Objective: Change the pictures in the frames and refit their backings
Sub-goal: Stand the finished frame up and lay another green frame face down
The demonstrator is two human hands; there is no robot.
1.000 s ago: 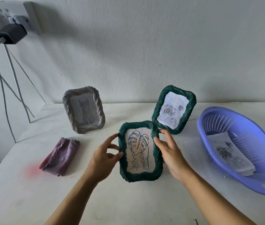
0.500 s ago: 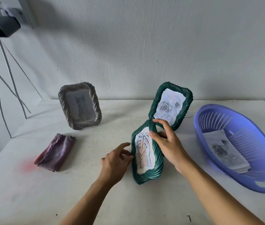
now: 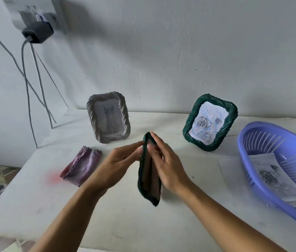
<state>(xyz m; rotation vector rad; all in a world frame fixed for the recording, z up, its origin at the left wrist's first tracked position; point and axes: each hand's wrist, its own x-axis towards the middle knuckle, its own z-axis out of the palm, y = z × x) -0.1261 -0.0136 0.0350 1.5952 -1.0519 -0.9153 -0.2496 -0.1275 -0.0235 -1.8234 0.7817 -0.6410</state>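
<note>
A dark green woven picture frame (image 3: 150, 182) is lifted above the table, turned edge-on so its brown backing faces right. My left hand (image 3: 115, 165) touches its left edge near the top with stretched fingers. My right hand (image 3: 167, 164) grips the frame's top and right side, thumb on the backing. A second green frame (image 3: 210, 122) with a rose drawing stands at the back right. A grey frame (image 3: 109, 117) with a cat picture stands at the back left.
A purple plastic basket (image 3: 252, 148) at the right holds loose printed pictures (image 3: 274, 179). A folded purple cloth (image 3: 81, 167) lies at the left. The white table (image 3: 143, 224) meets a white wall; a charger (image 3: 37, 32) and cables hang at upper left.
The frame was facing me with its leaf drawing; it has been lifted and rotated so the picture side is turned away and the backing shows. The view shifted left.
</note>
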